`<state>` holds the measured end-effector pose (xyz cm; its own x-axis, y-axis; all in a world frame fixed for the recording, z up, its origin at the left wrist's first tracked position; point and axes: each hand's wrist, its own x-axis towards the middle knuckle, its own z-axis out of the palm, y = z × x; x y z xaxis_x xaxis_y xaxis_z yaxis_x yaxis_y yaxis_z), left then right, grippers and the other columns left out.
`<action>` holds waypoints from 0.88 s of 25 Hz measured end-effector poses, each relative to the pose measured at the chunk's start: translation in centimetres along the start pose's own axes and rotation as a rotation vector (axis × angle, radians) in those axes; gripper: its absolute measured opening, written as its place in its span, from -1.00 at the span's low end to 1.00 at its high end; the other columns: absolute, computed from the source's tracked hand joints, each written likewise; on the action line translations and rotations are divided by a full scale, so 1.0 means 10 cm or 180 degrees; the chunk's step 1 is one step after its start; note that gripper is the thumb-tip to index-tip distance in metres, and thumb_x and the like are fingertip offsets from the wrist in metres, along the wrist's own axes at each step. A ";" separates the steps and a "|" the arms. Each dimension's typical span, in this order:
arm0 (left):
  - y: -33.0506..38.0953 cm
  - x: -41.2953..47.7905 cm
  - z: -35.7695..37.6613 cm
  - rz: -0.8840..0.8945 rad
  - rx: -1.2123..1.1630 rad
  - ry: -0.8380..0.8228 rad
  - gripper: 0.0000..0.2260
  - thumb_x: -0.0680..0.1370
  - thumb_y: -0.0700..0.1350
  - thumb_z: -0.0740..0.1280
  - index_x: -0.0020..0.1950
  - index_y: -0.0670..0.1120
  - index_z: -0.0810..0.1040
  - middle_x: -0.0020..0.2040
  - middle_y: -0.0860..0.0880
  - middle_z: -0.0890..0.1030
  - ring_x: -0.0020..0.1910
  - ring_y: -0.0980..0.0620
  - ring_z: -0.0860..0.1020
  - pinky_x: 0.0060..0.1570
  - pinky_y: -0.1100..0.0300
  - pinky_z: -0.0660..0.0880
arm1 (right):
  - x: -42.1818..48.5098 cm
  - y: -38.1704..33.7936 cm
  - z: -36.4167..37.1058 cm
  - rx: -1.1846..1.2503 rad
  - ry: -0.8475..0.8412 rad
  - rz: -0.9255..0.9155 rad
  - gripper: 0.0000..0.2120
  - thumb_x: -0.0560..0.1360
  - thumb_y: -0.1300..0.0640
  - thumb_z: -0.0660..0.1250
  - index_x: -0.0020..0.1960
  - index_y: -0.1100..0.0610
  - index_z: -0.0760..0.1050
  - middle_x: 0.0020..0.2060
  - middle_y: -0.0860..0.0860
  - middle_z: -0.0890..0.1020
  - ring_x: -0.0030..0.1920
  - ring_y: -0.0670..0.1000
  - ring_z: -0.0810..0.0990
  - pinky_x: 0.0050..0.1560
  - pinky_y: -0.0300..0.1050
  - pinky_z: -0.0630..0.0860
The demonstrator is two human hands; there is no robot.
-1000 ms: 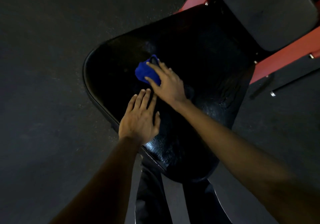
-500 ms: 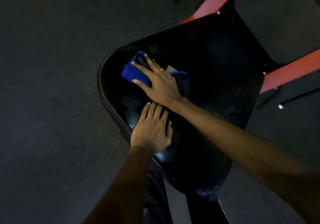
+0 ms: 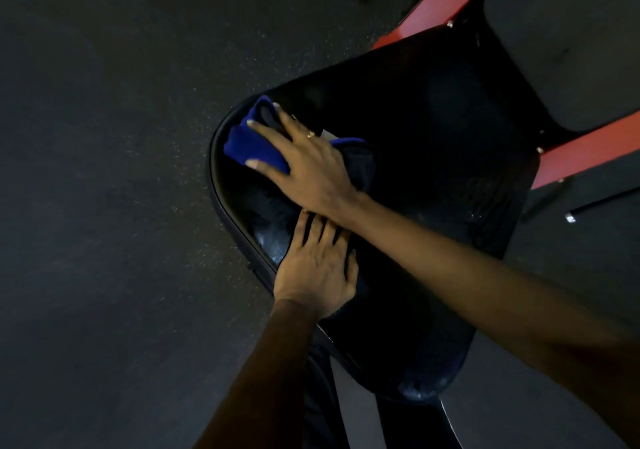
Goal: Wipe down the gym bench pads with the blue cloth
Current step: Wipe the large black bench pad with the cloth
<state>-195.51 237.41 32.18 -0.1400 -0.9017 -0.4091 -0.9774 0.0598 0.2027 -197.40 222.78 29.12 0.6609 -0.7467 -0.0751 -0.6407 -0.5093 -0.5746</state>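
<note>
Plainly, blue cloth lies under right hand.

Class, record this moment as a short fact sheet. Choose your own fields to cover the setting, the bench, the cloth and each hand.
Setting: floor, dark and speckled, seen from above
Surface: black glossy bench pad on a red frame
Also there: second pad, duller, upper right
Tool: blue cloth, bunched near the bench pad's left edge
Wiping: right hand, fingers spread straight, pressing the cloth
Bracing: left hand, flat on the bench pad, fingertips by the right wrist
</note>
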 end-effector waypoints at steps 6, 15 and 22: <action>-0.01 0.00 0.00 0.0000 -0.0139 0.0081 -0.39 0.63 0.08 0.09 0.62 -0.18 0.20 0.62 -0.20 0.20 0.63 -0.16 0.08 0.59 -0.12 -0.12 | 0.68 0.49 -0.05 -0.0169 0.0235 0.1198 -0.46 0.61 -0.28 0.20 0.52 -0.09 0.37 0.43 0.02 0.48 0.26 0.14 0.59 0.16 0.04 0.57; -0.01 0.00 0.02 -0.0009 -0.0161 0.0106 -0.44 0.63 0.08 0.09 0.56 -0.18 0.33 0.56 -0.21 0.32 0.58 -0.18 0.21 0.58 -0.12 -0.04 | -0.01 0.30 -0.04 -0.0146 0.0128 -0.0012 -0.45 0.58 -0.17 0.33 0.53 -0.11 0.38 0.52 0.04 0.41 0.27 0.15 0.60 0.16 0.03 0.57; -0.01 -0.01 0.03 -0.0004 -0.0247 0.0125 -0.41 0.66 0.07 0.04 0.64 -0.18 0.15 0.63 -0.20 0.18 0.63 -0.16 0.08 0.57 -0.10 -0.18 | 0.65 1.02 -0.09 0.0000 0.0303 0.1733 -0.45 0.60 -0.30 0.17 0.50 -0.07 0.37 0.41 0.03 0.49 0.29 0.09 0.58 0.28 0.16 0.53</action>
<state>-195.41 237.58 31.95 -0.1309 -0.9179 -0.3745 -0.9622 0.0266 0.2712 -200.07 212.32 23.51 0.1961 -0.9375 -0.2874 -0.8799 -0.0389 -0.4735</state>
